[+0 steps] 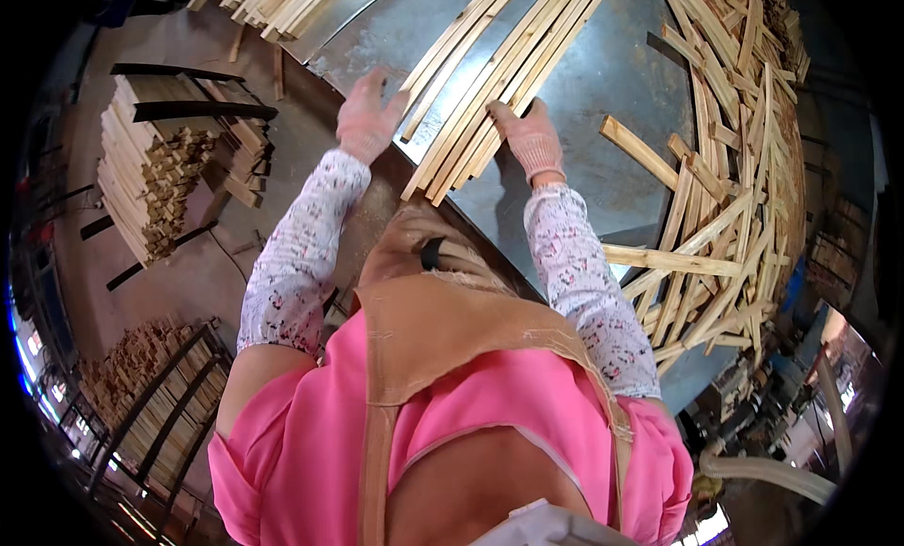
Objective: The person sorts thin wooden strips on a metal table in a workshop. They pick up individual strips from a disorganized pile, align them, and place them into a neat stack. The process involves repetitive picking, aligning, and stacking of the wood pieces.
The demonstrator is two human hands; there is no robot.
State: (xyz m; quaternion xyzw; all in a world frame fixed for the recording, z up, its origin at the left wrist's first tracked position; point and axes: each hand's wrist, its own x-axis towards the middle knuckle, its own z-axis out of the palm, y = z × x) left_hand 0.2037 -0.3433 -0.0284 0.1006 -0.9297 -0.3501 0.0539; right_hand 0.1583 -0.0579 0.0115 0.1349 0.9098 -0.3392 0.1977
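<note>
On metal table (603, 85), wooden slats (499, 75)

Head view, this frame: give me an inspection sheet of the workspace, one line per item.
Surface: grey metal table, bare in the middle.
Job's things: row of long wooden slats lying side by side, reaching over the table's near edge.
Clutter: loose heap of wooden sticks on the table's right side.
Grips: left hand, gloved, spread flat at the slats' left side; right hand, gloved, pressed on the slats' near ends; neither closed around anything.
Cables: a pale hose at lower right.
Surroundings: stacks of cut wood on the floor at left, more in a rack at lower left.
</note>
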